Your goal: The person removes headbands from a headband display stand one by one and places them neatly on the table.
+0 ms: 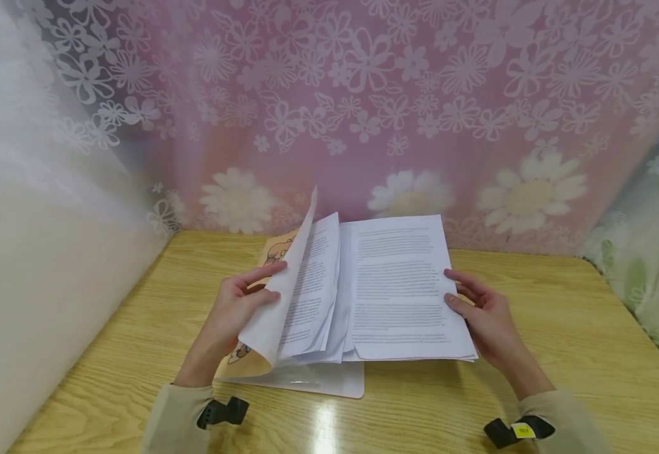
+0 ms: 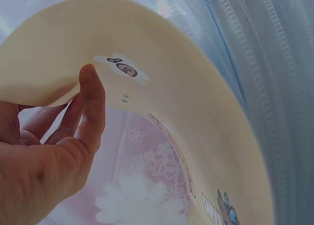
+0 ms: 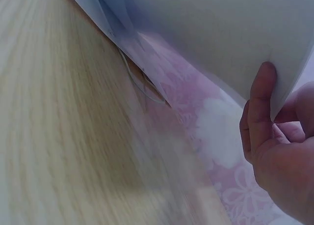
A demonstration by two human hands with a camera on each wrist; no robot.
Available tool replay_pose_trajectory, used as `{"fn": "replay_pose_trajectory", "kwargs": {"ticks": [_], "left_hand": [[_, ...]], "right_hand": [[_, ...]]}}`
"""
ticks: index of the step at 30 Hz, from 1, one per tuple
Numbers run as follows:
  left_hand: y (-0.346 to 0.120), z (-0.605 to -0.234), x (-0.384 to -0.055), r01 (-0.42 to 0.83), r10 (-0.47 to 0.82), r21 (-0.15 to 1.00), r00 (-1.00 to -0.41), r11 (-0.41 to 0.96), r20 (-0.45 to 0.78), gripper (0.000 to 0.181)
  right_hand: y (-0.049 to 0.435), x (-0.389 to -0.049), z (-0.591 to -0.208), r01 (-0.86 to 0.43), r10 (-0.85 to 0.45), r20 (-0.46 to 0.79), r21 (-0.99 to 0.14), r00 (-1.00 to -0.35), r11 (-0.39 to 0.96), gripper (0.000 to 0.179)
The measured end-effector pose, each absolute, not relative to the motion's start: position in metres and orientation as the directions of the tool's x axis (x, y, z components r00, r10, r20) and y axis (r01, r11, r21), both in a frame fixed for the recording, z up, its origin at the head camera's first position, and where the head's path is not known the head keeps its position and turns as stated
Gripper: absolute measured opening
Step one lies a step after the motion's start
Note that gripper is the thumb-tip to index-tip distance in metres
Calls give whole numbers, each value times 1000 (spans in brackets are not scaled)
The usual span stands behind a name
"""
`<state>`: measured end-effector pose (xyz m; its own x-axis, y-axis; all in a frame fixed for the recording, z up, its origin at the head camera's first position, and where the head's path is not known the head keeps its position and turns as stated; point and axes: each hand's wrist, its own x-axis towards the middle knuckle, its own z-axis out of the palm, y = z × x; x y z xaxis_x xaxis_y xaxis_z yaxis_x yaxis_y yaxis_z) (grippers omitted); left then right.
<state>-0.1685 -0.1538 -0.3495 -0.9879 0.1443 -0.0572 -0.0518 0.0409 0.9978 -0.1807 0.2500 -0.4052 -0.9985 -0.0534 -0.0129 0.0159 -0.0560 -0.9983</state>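
Observation:
A folder lies on the table with its tan cartoon-printed cover (image 1: 284, 315) raised and bent over, white inside. My left hand (image 1: 235, 309) pinches this cover at its outer edge; the left wrist view shows the cover curving over the fingers. Printed sheets (image 1: 312, 284) lean up beside the cover, slightly fanned. To the right, a stack of printed pages (image 1: 400, 284) spreads open, and my right hand (image 1: 488, 321) pinches its right edge between thumb and fingers. The right wrist view shows the lifted paper (image 3: 221, 33) above the table. Below the pages shows the folder's pale back (image 1: 335, 380).
The wooden table (image 1: 562, 328) extends on both sides of the folder. Behind it hangs a pink flowered curtain (image 1: 363, 94), and a whitish sheet (image 1: 51, 221) hangs on the left. Black wrist bands (image 1: 224, 413) sit on both sleeves.

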Motion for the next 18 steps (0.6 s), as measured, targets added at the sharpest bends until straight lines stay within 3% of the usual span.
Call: {"fn": "replay_pose_trajectory", "kwargs": {"ticks": [18], "left_hand": [[-150, -348, -169, -55, 133, 998, -990, 12, -57, 45]], "right_hand": [[224, -176, -402, -9, -66, 11, -999, -998, -37, 57]]}}
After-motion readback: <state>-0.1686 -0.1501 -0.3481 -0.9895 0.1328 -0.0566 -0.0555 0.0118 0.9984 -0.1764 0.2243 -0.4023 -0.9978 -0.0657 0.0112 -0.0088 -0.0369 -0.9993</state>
